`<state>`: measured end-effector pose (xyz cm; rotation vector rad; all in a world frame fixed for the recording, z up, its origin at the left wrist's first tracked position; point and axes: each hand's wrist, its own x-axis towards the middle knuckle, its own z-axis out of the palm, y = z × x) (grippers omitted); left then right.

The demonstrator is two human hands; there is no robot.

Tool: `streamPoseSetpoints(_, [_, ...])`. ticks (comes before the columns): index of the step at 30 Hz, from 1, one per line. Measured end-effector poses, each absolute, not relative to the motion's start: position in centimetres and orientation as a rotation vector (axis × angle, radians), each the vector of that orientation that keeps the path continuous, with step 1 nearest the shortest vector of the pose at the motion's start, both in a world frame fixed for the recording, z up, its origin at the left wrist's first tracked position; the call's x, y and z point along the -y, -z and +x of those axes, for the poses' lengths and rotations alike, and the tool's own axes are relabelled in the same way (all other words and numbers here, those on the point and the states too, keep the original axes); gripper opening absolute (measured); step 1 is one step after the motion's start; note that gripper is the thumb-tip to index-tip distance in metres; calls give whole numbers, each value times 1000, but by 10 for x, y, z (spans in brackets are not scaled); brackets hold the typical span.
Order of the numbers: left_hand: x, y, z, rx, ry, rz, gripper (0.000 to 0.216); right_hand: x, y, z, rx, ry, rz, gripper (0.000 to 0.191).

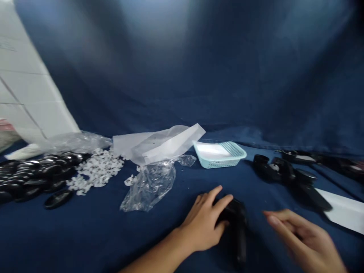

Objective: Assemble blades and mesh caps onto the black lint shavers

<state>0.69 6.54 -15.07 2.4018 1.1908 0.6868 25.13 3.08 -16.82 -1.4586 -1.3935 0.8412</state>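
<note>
My left hand is laid over a black plastic part with a long handle, its fingers curled round the near side of the wider end. That part lies on the blue cloth, dark and blurred, and its left side is hidden by the hand. To the right of it, slightly above the cloth, is my right hand. Its thumb and forefinger are pinched together, and whatever may be between the tips is too small to make out. The right hand is apart from the black part.
Glossy black oval parts are piled at left beside a heap of small white pieces. Clear plastic bags, white sheets and a mint basket lie mid-table. Black handled parts and a white tray lie right.
</note>
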Motion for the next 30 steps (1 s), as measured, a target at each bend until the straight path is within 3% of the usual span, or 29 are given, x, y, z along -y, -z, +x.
streamPoseSetpoints(5, [-70, 152, 8, -1187, -790, 2381, 62, -48, 181, 244, 1419, -1003, -1424, 48])
streamPoseSetpoints(15, [-72, 153, 6, -1113, -830, 2367, 53, -43, 189, 241, 1509, -778, -1414, 60])
streamPoseSetpoints(19, [-74, 155, 6, -1086, -840, 2380, 59, -36, 179, 243, 1680, -520, -1227, 46])
streamPoseSetpoints(23, [-75, 157, 7, -1085, -834, 2388, 61, -25, 165, 244, 1922, -283, -931, 8])
streamPoseSetpoints(30, [-74, 155, 6, -1063, -836, 2462, 59, -28, 170, 237, 1925, -373, -1069, 27])
